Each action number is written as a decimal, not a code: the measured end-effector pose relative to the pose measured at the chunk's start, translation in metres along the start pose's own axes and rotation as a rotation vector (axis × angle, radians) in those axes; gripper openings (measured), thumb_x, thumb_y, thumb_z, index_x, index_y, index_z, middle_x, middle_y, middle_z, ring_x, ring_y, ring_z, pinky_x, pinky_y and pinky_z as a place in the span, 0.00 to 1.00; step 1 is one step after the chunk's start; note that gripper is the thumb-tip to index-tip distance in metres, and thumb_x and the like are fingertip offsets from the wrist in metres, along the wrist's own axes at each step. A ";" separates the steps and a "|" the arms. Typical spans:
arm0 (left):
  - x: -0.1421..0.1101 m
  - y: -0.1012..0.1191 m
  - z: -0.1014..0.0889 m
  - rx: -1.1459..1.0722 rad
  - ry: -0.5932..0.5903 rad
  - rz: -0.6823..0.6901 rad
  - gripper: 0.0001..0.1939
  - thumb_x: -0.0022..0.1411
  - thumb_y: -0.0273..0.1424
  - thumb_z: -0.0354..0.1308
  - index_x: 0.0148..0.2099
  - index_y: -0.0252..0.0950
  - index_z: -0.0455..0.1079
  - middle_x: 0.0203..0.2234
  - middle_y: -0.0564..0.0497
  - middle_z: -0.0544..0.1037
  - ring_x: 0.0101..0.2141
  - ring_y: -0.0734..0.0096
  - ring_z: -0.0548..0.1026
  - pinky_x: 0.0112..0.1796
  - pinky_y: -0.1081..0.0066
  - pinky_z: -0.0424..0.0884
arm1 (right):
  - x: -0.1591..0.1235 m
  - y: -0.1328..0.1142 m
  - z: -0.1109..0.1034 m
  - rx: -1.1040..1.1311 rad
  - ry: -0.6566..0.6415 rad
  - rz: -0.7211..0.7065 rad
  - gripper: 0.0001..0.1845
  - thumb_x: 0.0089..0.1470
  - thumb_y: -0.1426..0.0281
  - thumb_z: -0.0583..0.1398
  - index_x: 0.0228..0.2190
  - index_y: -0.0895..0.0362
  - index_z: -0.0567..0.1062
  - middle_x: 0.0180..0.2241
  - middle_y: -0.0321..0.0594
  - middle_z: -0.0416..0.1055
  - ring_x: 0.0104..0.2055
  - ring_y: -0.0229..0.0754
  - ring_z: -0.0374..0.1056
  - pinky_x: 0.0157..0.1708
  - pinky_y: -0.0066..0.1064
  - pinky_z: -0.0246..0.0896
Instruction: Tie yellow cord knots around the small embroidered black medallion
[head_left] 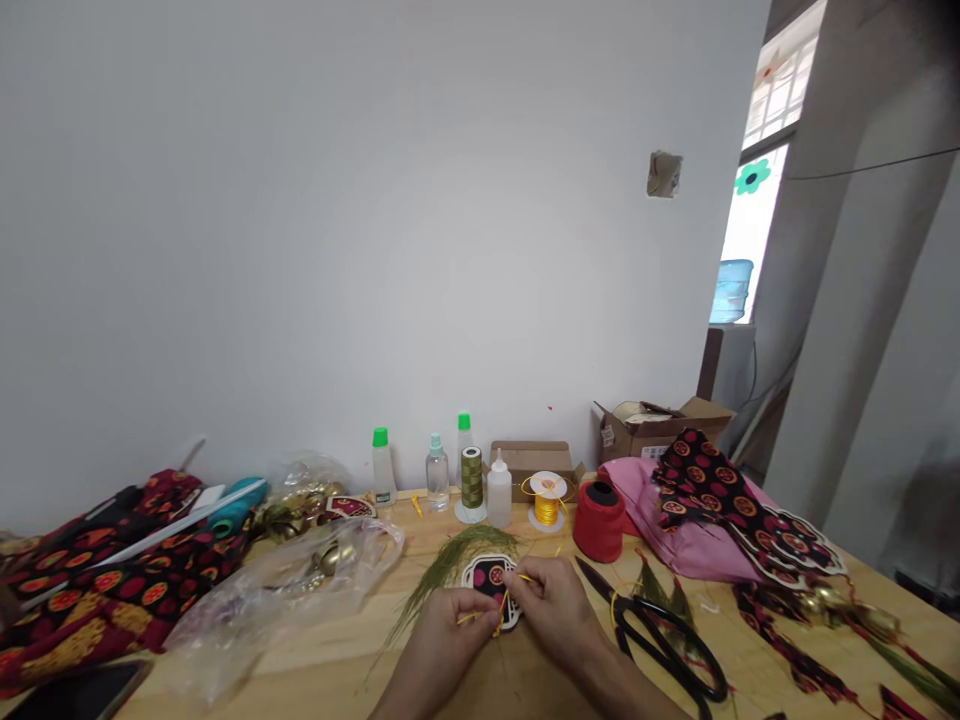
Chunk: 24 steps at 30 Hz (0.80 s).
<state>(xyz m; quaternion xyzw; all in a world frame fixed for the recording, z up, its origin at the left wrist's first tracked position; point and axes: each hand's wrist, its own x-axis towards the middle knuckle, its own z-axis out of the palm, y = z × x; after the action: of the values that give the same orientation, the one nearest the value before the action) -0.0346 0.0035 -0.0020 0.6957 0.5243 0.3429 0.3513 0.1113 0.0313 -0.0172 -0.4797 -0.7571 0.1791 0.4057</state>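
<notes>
My left hand (446, 640) and my right hand (556, 605) meet over the wooden table, each pinching a thin yellow cord (504, 606). Under my fingertips lies a white-edged ornament (489, 577) with dark patterned cloth in its middle; my hands partly cover it. A bunch of green tassel threads (450, 562) spreads to the left behind it. To the right of my right hand rest black-handled scissors (652, 635). A spool of yellow cord (547, 508) stands behind my hands.
Along the wall stand a green thread spool (472, 480), a white squeeze bottle (499, 495) and a red thread cone (598, 525). Patterned cloth (127, 570) and a plastic bag (292, 585) lie left. Pink cloth (675, 535) and a cardboard box (660, 430) occupy the right.
</notes>
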 end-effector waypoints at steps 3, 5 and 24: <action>0.000 0.000 -0.001 0.009 -0.007 -0.004 0.14 0.48 0.34 0.48 0.26 0.32 0.73 0.22 0.52 0.77 0.27 0.67 0.71 0.28 0.77 0.63 | 0.001 0.000 -0.001 -0.008 -0.007 0.008 0.19 0.47 0.65 0.50 0.11 0.60 0.65 0.12 0.29 0.46 0.16 0.30 0.43 0.15 0.23 0.34; 0.001 -0.001 -0.001 0.022 -0.005 -0.007 0.14 0.48 0.34 0.49 0.26 0.32 0.73 0.22 0.51 0.77 0.27 0.67 0.71 0.28 0.77 0.63 | 0.001 -0.002 -0.002 -0.016 -0.007 0.026 0.19 0.47 0.65 0.51 0.11 0.60 0.66 0.12 0.29 0.46 0.16 0.30 0.43 0.15 0.23 0.34; 0.010 -0.007 -0.008 0.103 -0.013 0.019 0.14 0.48 0.38 0.50 0.26 0.36 0.73 0.23 0.54 0.78 0.29 0.65 0.72 0.31 0.76 0.65 | 0.000 -0.022 -0.032 -0.174 0.333 -0.279 0.08 0.46 0.69 0.53 0.22 0.57 0.69 0.21 0.38 0.67 0.27 0.38 0.59 0.29 0.28 0.51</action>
<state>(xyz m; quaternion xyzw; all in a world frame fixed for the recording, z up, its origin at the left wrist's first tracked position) -0.0422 0.0156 -0.0026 0.7200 0.5325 0.3143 0.3151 0.1236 0.0167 0.0170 -0.4263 -0.7514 -0.0260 0.5030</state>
